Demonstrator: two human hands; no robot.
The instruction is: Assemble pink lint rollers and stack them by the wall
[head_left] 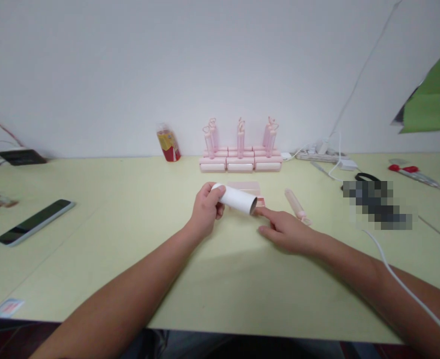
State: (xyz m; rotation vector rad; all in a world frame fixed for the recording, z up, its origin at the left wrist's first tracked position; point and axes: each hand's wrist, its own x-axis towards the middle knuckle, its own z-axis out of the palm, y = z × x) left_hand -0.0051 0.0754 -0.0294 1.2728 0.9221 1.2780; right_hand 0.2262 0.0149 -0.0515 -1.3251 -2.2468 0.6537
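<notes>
A white lint roller refill roll (237, 198) is gripped near its left end by my left hand (207, 204), thumb on top. Its hollow end faces right and slightly toward me. My right hand (285, 229) points its index finger at that end, thumb apart; whether the fingertip touches the rim I cannot tell. Behind the roll lies a translucent pink cover (248, 186), partly hidden by it, with a small red-and-white label (260, 201) close by. Right of it, a pale pink handle with a loop (295, 203) rests on the table.
Several pink lint rollers with upright handles (240, 162) line the wall. A red-and-yellow packet (168, 143) stands left of them. At right are a power strip (321, 155), red-handled scissors (410, 172) and a white cable (399, 284). A phone (36, 222) lies left.
</notes>
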